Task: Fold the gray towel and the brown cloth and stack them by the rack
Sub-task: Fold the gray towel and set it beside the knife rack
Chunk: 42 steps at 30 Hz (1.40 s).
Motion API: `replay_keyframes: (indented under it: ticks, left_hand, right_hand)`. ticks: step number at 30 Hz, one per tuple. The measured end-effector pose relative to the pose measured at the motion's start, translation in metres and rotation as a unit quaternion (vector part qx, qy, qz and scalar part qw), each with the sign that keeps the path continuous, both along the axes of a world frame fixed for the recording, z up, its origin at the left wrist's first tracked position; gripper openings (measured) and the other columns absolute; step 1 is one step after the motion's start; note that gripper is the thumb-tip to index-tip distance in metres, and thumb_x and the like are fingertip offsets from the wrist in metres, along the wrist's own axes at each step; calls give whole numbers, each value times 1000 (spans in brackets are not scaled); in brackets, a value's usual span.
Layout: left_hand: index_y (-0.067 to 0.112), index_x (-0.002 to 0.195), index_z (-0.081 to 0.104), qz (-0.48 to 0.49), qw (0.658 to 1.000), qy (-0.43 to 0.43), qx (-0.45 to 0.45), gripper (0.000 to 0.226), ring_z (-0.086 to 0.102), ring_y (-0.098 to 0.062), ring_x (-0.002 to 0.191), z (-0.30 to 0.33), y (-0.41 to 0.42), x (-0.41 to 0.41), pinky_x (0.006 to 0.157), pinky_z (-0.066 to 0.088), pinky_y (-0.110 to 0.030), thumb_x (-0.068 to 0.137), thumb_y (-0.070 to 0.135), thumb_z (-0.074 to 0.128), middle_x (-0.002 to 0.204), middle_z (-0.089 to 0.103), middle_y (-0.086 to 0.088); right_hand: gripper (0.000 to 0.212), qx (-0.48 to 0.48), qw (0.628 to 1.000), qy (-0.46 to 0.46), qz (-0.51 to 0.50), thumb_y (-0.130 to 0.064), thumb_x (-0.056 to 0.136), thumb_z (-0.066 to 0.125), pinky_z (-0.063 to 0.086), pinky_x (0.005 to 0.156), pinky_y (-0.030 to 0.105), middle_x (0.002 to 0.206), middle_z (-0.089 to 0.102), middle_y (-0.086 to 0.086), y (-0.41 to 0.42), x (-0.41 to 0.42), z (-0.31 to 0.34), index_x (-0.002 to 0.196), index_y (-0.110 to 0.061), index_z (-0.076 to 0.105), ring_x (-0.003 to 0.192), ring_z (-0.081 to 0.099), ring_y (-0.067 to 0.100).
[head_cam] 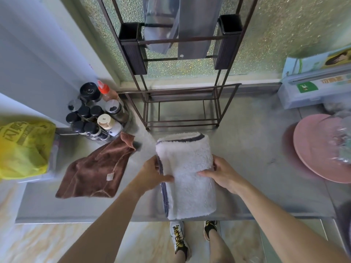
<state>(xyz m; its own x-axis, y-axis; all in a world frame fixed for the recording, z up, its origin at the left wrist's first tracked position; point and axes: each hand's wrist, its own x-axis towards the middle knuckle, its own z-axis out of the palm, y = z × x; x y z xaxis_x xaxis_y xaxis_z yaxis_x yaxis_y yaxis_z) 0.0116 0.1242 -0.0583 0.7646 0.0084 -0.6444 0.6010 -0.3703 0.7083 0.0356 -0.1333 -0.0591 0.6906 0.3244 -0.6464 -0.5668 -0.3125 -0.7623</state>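
Observation:
The gray towel, fluffy white on top with a gray edge, lies folded into a long strip on the steel counter, just in front of the dark metal rack. My left hand grips its left edge with the thumb on top. My right hand holds the right edge, thumb across the pile. The brown cloth lies loose and crumpled to the left of the towel, untouched, with a small label showing.
A round tray of spice bottles stands at the back left beside the rack. A yellow plastic bag sits far left. A pink plate and wrap boxes are on the right. The counter's front edge runs just below the towel.

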Motion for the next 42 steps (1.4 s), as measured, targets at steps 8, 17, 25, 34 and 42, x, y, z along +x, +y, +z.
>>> replay_keyframes:
  ticks: [8,17,25,34,42]
  left_hand:
    - [10,81,62,113,986,-100,-72,37,66,-1,63,2,-8,-20,57,51,-17,89,-24,49,63,70,6]
    - [12,68,79,175,972,-96,-125,43,69,-22,95,-21,-3,-24,92,54,-53,73,-25,58,107,69,-14]
    - [25,69,79,-53,945,-301,119,65,60,-4,110,-38,1,-27,85,52,-22,56,-29,47,116,61,-6]
    - [12,132,63,-167,857,-408,267,38,37,-28,147,13,-33,-61,119,32,-43,96,12,52,152,49,-9]
    - [13,159,14,-298,817,-276,409,63,7,-28,156,-40,-23,-94,120,30,-49,104,39,30,169,8,-10]
  right_hand:
    - [38,107,991,-51,-61,12,78,72,56,92,29,120,72,8,-14,7,11,110,-7,74,112,68,20]
    - [52,-33,993,-103,-51,27,71,42,45,86,18,107,69,-3,-10,-14,-25,48,-14,63,107,64,21]
    - [47,-234,842,-430,226,-43,105,34,9,125,34,167,15,-4,27,-53,2,151,-31,35,155,5,15]
    - [65,-325,770,-456,306,-51,103,32,22,121,53,168,8,9,39,-76,-28,159,-24,14,155,2,31]
    - [66,-333,804,-420,257,-44,105,28,22,122,47,169,3,8,23,-76,-46,158,-10,9,155,3,24]
